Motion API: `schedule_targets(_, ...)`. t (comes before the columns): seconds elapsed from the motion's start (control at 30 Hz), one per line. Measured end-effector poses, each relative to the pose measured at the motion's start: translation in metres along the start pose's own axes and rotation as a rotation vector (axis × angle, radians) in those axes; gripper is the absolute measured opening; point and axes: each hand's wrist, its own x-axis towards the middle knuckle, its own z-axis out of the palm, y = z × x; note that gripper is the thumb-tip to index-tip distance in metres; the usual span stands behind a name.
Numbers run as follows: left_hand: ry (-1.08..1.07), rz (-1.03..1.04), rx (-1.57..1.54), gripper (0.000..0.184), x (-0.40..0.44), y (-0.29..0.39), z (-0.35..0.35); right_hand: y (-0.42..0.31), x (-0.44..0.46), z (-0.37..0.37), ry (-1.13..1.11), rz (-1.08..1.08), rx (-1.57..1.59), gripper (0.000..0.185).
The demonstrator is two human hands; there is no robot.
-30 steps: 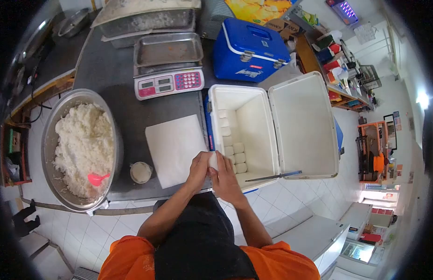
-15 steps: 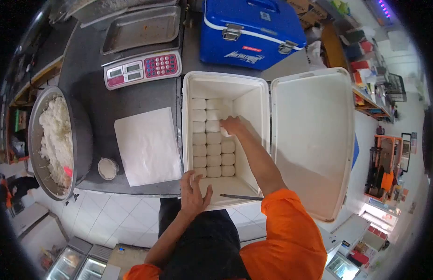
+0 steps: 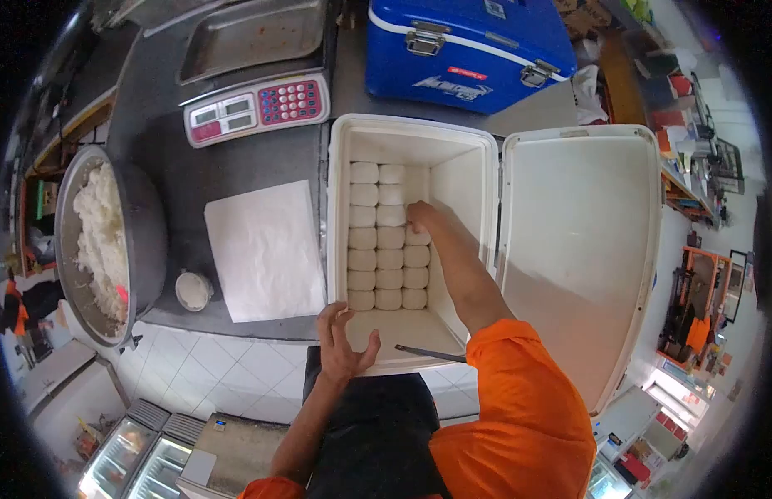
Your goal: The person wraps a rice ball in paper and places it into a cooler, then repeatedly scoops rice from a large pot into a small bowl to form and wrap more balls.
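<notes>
White blocks (image 3: 390,237) lie in close rows on the floor of the open cooler (image 3: 465,183), around the middle of the frame. They look soft and rather fragile, probably light and a little tacky, so each would be safest held low by two opposite sides, with flat fingers and little squeeze; pinching a corner could dent it. Your right arm slants from its orange sleeve (image 3: 527,382) at lower right up into the cooler, and your right hand (image 3: 421,218) bends down at the upper end of the rightmost column, fingers against a block there; whether they pinch it or merely press, I cannot tell. Your left hand (image 3: 341,353) is spread at the cooler's lower left corner, fingertips at the rim, thumb apart.
</notes>
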Motion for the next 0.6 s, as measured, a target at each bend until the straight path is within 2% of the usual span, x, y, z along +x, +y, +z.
schedule_targets(0.03, 0.031, 0.022, 0.017, 0.047, 0.001, 0.001, -0.005, -0.002, -0.006, -0.004, 0.004, -0.02, -0.009, 0.041)
schedule_targets(0.1, 0.12, -0.02, 0.013, 0.044, -0.003, -0.003, -0.014, -0.01, -0.018, -0.019, 0.209, -0.09, 0.005, 0.037)
schedule_targets(0.17, 0.206, -0.063, 0.008, 0.042, -0.013, -0.013, -0.029, -0.022, -0.046, -0.031, 0.582, -0.033, 0.238, 0.034)
schedule_targets(0.23, 0.26, -0.177, 0.052, 0.038, -0.012, -0.035, -0.047, -0.051, -0.107, -0.052, 0.914, -0.064, 0.439, 0.03)
schedule_targets(0.27, 0.251, -0.27, 0.018, 0.043, -0.012, -0.046, -0.051, -0.07, -0.141, -0.057, 1.036, -0.067, 0.526, 0.027)
schedule_targets(0.3, 0.257, -0.255, 0.014, 0.043, -0.009, -0.052, -0.05, -0.092, -0.176, -0.059, 1.16, -0.064, 0.612, 0.024)
schedule_targets(0.37, 0.128, -0.221, -0.088, 0.05, 0.003, -0.055, -0.043, -0.138, -0.247, -0.051, 1.25, 0.022, 0.748, 0.023)
schedule_targets(0.4, 0.016, -0.247, -0.174, 0.065, 0.009, -0.047, -0.038, -0.152, -0.266, -0.025, 1.253, 0.08, 0.844, 0.027)
schedule_targets(0.43, 0.014, -0.231, -0.189, 0.065, 0.009, -0.042, -0.028, -0.165, -0.287, 0.003, 1.251, 0.136, 0.941, 0.031)
schedule_targets(0.47, -0.034, -0.191, -0.139, 0.07, 0.007, -0.041, -0.013, -0.175, -0.311, 0.029, 1.16, 0.203, 0.992, 0.039)
schedule_targets(0.5, -0.077, -0.151, -0.087, 0.075, 0.004, -0.045, 0.0, -0.183, -0.332, 0.061, 1.026, 0.366, 0.98, 0.045)
schedule_targets(0.57, -0.043, -0.125, -0.066, 0.077, -0.003, -0.058, 0.016, -0.186, -0.351, 0.14, 0.978, 0.444, 1.357, 0.058)
schedule_targets(0.6, -0.026, -0.122, -0.065, 0.074, -0.004, -0.06, 0.019, -0.182, -0.362, 0.162, 0.697, 0.842, 1.508, 0.055)
